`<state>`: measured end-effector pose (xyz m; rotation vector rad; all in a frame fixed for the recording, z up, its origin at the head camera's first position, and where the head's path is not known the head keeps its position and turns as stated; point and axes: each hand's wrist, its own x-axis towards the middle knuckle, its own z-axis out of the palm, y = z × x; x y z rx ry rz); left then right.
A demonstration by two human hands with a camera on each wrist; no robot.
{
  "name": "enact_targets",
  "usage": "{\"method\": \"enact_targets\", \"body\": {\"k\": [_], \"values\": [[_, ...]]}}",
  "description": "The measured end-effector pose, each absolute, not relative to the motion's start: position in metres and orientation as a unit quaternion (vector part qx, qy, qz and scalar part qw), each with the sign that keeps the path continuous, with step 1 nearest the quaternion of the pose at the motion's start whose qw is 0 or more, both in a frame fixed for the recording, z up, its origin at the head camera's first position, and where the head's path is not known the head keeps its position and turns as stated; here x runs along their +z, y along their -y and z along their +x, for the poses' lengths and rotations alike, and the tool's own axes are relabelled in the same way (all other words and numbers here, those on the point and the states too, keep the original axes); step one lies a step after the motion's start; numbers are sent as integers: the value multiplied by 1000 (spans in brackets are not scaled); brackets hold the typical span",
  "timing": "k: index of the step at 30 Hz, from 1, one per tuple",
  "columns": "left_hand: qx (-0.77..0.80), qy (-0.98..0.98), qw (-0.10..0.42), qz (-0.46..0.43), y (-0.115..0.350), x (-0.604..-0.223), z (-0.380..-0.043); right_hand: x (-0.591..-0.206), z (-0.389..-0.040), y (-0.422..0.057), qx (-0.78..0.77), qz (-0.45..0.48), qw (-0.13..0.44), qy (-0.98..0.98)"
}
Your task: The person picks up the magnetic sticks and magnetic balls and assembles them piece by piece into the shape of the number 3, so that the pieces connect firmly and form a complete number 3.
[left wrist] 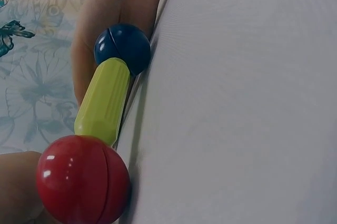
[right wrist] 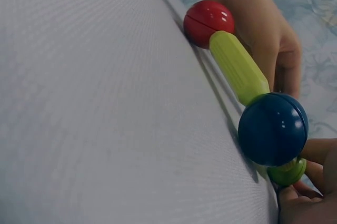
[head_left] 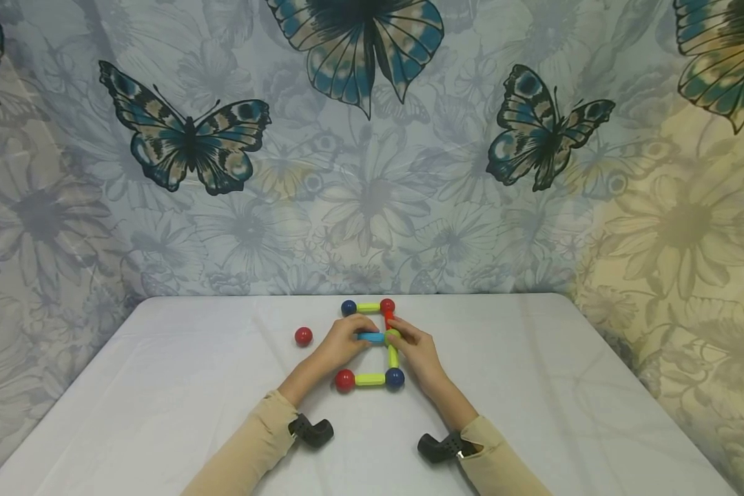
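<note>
A figure of balls and rods lies on the white table. At its middle, my left hand pinches a light-blue rod, whose right end meets a yellow-green ball. My right hand holds that ball between thumb and fingers. Above it a red rod leads to a red ball, a yellow-green rod and a dark-blue ball. Below, another yellow-green rod reaches a dark-blue ball, joined by a rod to a red ball. Fingers partly cover the middle joint.
A loose red ball lies left of my left hand. The white-covered table ends at a butterfly-patterned backdrop. Black wrist devices sit at both cuffs, the left one and the right one.
</note>
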<state>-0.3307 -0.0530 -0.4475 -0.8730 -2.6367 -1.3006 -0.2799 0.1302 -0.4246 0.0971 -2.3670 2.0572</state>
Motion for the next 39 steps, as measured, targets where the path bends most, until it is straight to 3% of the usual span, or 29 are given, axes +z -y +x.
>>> {"method": "enact_targets", "body": {"k": [20,26,39], "values": [[-428,860,28,-276,59,-448,-332,-435,-287,-131,663,30,-2,748],[-438,861,15,-259,69,-444,-330,-461,-304,-135,661,24,12,750],[-464,856,13,-225,97,-432,-325,-461,-303,-133,660,11,19,751]]}}
